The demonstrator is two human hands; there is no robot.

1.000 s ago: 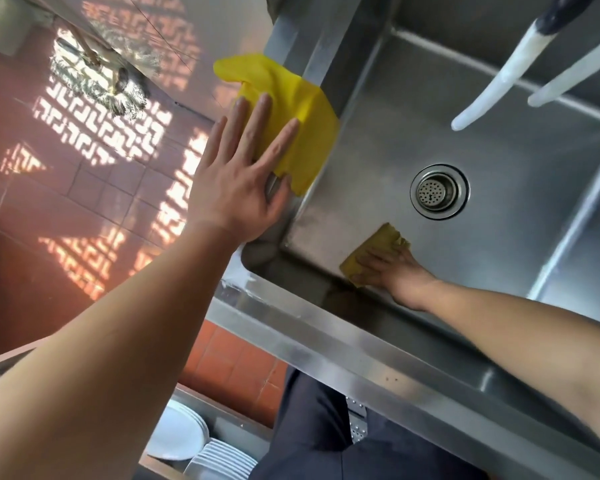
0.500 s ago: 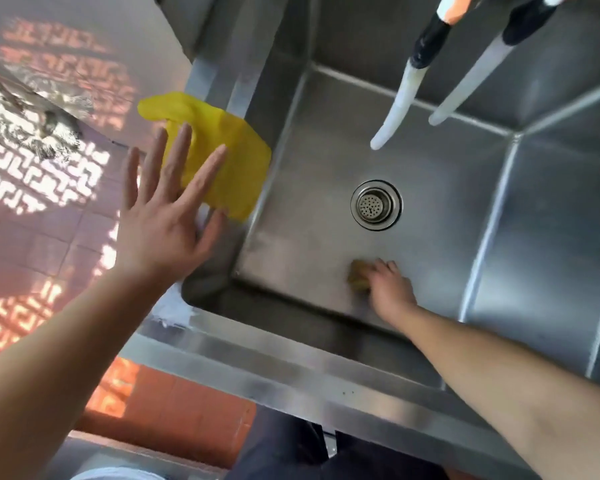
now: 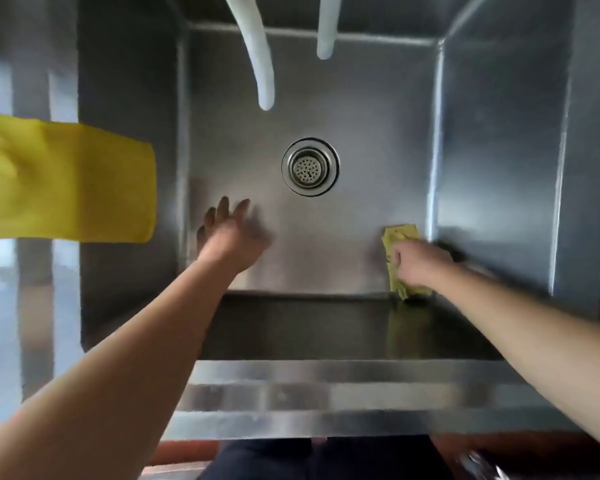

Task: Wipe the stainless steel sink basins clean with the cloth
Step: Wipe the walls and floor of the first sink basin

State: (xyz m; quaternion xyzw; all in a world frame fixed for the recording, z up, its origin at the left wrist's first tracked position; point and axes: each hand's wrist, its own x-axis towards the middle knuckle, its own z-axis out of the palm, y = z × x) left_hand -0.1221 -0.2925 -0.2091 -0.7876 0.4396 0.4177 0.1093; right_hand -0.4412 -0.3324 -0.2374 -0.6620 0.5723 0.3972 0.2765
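I look straight down into a stainless steel sink basin with a round drain strainer in its floor. My right hand grips a small olive-yellow cloth and presses it onto the basin floor in the near right corner, against the right wall. My left hand reaches into the basin at the near left with its fingers straight and spread, holding nothing; whether it touches the floor I cannot tell.
A bright yellow cloth hangs over the sink's left rim. Two white hose ends dangle over the back of the basin. The sink's front rim runs below my arms. A second basin wall lies to the right.
My right hand has slid the small cloth rightward along the near edge to the right corner. My left hand has left the yellow cloth on the rim and come down into the basin.
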